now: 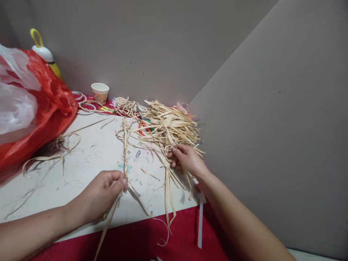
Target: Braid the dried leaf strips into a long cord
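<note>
Between thumb and fingers, my left hand (pixel 112 183) pinches the lower end of a straw-coloured braid (pixel 125 152) that runs up the white board. Loose strands (pixel 107 224) hang below that pinch toward the front edge. To the right, my right hand (pixel 186 157) is at the near side of a heap of dry, flat straw strips (pixel 174 125). Its fingers are bent together at the strips; what they grip, if anything, I cannot make out. Several long strips (pixel 168 192) trail from the heap beneath this hand.
Red and clear plastic bags (pixel 51 90) bulge at the left, beside a yellow-and-white bottle (pixel 43 53). A paper cup (pixel 100 93), white rings (pixel 86 108) and a coil of cord (pixel 126 106) stand along the wall. Orange-handled scissors (pixel 141 127) lie partly under the heap.
</note>
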The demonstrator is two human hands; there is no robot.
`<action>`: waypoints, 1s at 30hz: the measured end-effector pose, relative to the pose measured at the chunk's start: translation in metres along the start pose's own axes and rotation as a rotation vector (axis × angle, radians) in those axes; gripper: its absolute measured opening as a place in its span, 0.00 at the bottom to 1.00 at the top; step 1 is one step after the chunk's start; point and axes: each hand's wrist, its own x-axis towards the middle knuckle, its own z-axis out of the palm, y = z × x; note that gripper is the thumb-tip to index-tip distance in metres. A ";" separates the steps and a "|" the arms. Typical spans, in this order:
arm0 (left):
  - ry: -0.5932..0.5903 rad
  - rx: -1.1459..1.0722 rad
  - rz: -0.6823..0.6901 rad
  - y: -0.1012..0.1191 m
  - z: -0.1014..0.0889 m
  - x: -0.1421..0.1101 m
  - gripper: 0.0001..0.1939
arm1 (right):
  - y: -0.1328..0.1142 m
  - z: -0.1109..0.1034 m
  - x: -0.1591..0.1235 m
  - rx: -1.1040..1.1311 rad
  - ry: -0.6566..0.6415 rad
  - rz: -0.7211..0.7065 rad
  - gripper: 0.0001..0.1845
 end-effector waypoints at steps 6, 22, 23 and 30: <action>-0.012 0.002 0.010 0.002 0.000 -0.001 0.16 | -0.007 -0.017 -0.025 -0.064 0.266 -0.352 0.14; -0.018 -0.042 0.003 0.008 0.001 -0.004 0.13 | -0.024 0.024 -0.045 0.576 -0.299 -0.168 0.33; -0.020 -0.048 0.012 0.009 0.002 -0.004 0.13 | -0.024 0.027 -0.046 0.583 -0.355 -0.122 0.27; -0.021 -0.075 0.018 0.009 0.002 -0.004 0.11 | -0.031 0.043 -0.071 0.563 -0.471 0.054 0.12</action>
